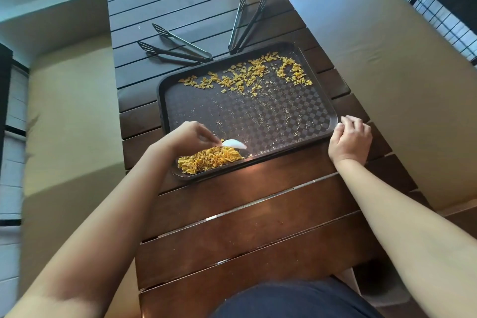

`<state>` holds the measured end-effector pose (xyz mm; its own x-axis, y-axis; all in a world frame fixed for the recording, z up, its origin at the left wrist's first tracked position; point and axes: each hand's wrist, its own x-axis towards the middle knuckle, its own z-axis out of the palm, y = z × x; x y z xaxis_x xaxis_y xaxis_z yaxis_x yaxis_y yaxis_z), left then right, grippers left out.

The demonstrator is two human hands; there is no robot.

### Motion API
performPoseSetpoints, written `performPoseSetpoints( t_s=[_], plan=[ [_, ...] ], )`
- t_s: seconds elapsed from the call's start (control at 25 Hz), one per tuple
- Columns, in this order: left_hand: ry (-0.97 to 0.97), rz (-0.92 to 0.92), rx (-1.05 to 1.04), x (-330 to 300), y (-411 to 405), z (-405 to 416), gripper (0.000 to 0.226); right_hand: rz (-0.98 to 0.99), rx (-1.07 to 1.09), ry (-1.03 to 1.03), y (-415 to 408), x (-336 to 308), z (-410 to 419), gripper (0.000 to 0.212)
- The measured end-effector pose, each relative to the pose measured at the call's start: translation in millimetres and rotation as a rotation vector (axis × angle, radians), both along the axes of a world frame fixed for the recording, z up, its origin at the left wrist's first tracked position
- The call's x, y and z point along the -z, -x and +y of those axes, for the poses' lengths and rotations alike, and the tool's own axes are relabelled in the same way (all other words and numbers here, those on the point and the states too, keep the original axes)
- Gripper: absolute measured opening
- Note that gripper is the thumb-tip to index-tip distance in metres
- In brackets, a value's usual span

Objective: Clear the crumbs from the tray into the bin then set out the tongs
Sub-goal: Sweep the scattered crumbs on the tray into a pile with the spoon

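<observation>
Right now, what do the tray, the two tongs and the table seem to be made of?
Tray: probably moulded plastic, dark brown, with a semi-gloss checkered texture and a rounded raised rim.
Two tongs, left and right: dark, slotted tips; plastic or coated metal, cannot tell.
Table: apparently dark-stained wooden slats, grain and sheen visible.

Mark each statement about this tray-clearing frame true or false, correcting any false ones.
1. The left hand holds a white scraper. True.
2. All crumbs are gathered in one pile. False: a pile sits at the near left corner, and scattered crumbs remain along the far edge.
3. The right hand rests at the tray's right edge. True.
4. Both tongs lie on the tray. False: the left tongs and right tongs lie on the table.
</observation>
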<state>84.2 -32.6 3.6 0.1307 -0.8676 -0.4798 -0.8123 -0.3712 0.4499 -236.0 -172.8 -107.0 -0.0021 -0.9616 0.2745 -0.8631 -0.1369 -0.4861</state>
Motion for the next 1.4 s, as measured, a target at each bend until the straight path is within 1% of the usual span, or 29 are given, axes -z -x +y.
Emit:
performPoseSetpoints(
  t_s=[0.08,0.12,0.28,0.44,0.52,0.64,0.72,0.92,0.96,1.0,1.08,1.16,1.2,1.28,1.32,1.4],
  plan=[
    [0.084,0.022,-0.028,4,10,-4,0.018,-0.002,-0.001,-0.008,0,-1,0,0.047],
    [0.096,0.011,-0.02,8,16,-5,0.019,-0.002,0.0,-0.013,0,-2,1,0.048],
    [0.029,-0.015,0.038,15,24,-2,0.02,-0.007,0.005,-0.038,-1,-3,2,0.05],
    [-0.016,-0.083,0.072,6,4,5,0.02,-0.008,0.013,-0.04,-2,-4,2,0.045],
    [0.028,-0.058,0.018,3,-2,6,0.019,-0.01,0.018,-0.044,-2,-5,2,0.042],
    [0.128,-0.033,-0.136,7,0,6,0.021,-0.006,0.017,-0.045,-2,-6,3,0.041],
    [0.108,-0.043,-0.132,10,2,8,0.021,-0.01,0.01,-0.04,-2,-7,4,0.043],
    [-0.008,-0.043,-0.039,2,-5,13,0.018,-0.015,0.008,-0.029,-4,-8,5,0.044],
    [-0.003,-0.023,-0.062,1,-6,13,0.018,-0.015,0.013,-0.028,-3,-8,5,0.044],
    [0.026,0.02,-0.136,1,-6,12,0.019,-0.012,0.015,-0.027,-3,-8,5,0.044],
    [0.119,0.132,-0.399,4,-8,6,0.026,0.003,0.013,-0.024,-4,-10,5,0.049],
    [0.185,0.156,-0.633,7,-12,-2,0.036,0.033,0.046,-0.078,-9,-18,0,0.055],
    [0.202,0.129,-0.703,8,-15,-6,0.042,0.054,0.085,-0.125,-12,-22,-4,0.054],
    [0.23,0.07,-0.788,8,-21,-13,0.05,0.084,0.153,-0.223,-19,-28,-11,0.043],
    [0.238,0.057,-0.821,7,-23,-17,0.053,0.095,0.165,-0.252,-23,-30,-12,0.039],
    [0.226,0.034,-0.86,8,-30,-27,0.057,0.117,0.158,-0.271,-29,-31,-11,0.037]
  ],
)
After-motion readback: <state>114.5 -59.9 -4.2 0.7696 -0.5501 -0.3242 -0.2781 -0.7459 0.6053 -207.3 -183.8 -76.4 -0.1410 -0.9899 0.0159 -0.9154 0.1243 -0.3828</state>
